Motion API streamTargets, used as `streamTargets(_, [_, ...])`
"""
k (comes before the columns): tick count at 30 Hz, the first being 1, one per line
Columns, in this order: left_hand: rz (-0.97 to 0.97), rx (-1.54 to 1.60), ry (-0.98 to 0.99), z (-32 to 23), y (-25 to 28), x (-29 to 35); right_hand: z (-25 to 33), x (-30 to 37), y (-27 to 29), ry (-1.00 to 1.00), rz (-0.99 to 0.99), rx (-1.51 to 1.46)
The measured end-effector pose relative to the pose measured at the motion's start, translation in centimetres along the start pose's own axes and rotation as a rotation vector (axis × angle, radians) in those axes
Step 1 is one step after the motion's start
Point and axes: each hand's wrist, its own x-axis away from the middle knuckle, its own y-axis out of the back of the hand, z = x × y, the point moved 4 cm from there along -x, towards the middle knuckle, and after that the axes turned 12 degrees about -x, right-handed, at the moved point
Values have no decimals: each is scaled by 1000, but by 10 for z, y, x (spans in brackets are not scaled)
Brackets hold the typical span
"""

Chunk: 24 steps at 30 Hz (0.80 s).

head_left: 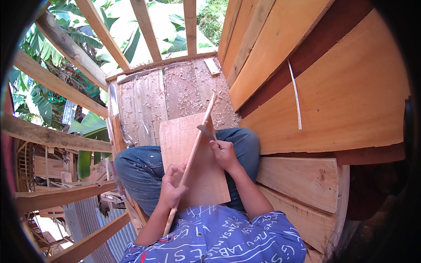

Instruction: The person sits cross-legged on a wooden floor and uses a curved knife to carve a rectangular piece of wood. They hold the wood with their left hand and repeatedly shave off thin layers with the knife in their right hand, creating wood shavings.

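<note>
A long, thin wooden strip (191, 158) slants from my belly up and away over my lap. My left hand (173, 184) is closed around its lower part. In my right hand (224, 154) is a knife whose dark blade (205, 132) lies against the strip's upper part; its handle is hidden in my fist. Beneath both hands a flat wooden board (206, 186) rests across my crossed legs, with the strip passing above it.
Wood shavings litter the plank floor (144, 105) ahead, where a small wood offcut (212, 66) lies. Wooden slats (103, 33) form an open railing at left and front. A plank wall (333, 96) rises at right, with a thin pale strip (295, 94) against it.
</note>
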Motion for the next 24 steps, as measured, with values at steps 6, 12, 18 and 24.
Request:
streamTargets(6, [52, 31, 2, 0, 1, 4, 9, 1, -2, 51, -3, 62])
streamTargets(12, [1, 55, -7, 3, 7, 8, 18, 5, -3, 167, -18, 361])
streamTargets(18, [20, 66, 36, -5, 13, 4, 33, -1, -13, 273, 149, 490])
streamTargets(24, [-4, 107, 53, -3, 12, 2, 30, -23, -5, 136, 78, 479])
